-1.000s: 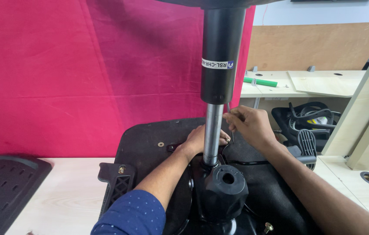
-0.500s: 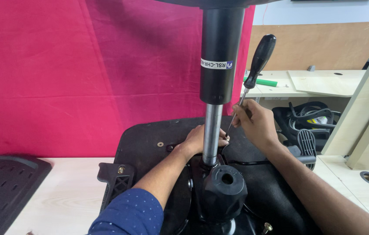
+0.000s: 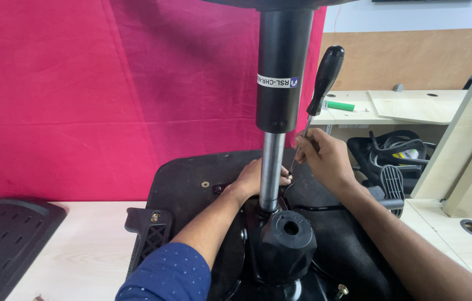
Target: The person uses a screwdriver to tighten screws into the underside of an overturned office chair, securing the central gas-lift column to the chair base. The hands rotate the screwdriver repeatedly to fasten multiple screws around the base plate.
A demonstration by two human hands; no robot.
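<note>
Surface first: pale wood-grain table [image 3: 80, 251], with an upturned black chair seat [image 3: 191, 178] lying on it. From the seat's underside I see the gas-lift column [image 3: 284, 67] rising upright, a wide black cylinder above and a bright steel rod [image 3: 271, 173] below, which enters a black mechanism housing [image 3: 286, 245].

Left hand [image 3: 255, 177], coming out of a blue dotted sleeve [image 3: 166, 276], rests on the seat underside just behind the steel rod. Its fingers are curled down against the plate near a small brass fitting; I cannot tell whether they pinch anything.

Right hand [image 3: 325, 159] sits just to the right of the rod. Its fingers are closed around the metal shaft of a screwdriver [image 3: 325, 78], whose black handle tilts up and to the right, and whose tip points down toward the left fingertips.

Room: a red cloth backdrop [image 3: 108, 95] hangs behind the table. A black perforated panel [image 3: 7, 239] lies at the left edge. On the right, 1 light table carries a green cylindrical item [image 3: 340, 105]; a brown board [image 3: 409, 58] stands behind it. More black chair parts [image 3: 392, 156] are heaped beside a leaning pale board [image 3: 461, 139]. A brass screw [image 3: 342, 289] lies near the housing.
</note>
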